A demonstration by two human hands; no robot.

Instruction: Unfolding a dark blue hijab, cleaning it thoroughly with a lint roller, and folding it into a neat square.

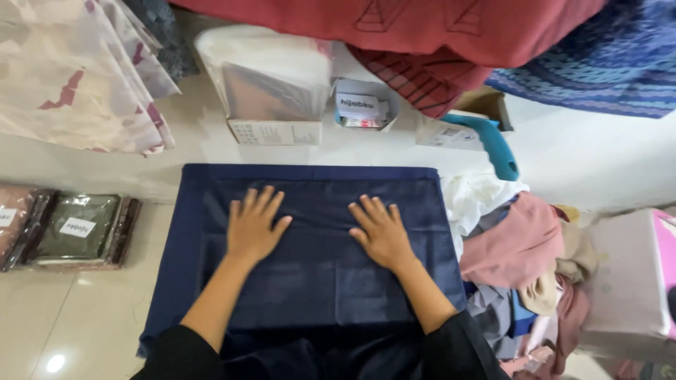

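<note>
Fingers (pixel 259 200) spread flat, navy cloth (pixel 310 281), tiled floor (pixel 70 317).

At your left edge lie clear-wrapped packets (pixel 77 231) with white labels (pixel 77 226). Upper centre stand a white box (pixel 274 131) and a small labelled tub (pixel 362 105).

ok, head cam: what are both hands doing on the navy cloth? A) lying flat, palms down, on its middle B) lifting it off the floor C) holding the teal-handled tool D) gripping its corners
A: the left hand and right hand lie flat with fingers spread on the navy cloth, which is spread on the floor.
</note>
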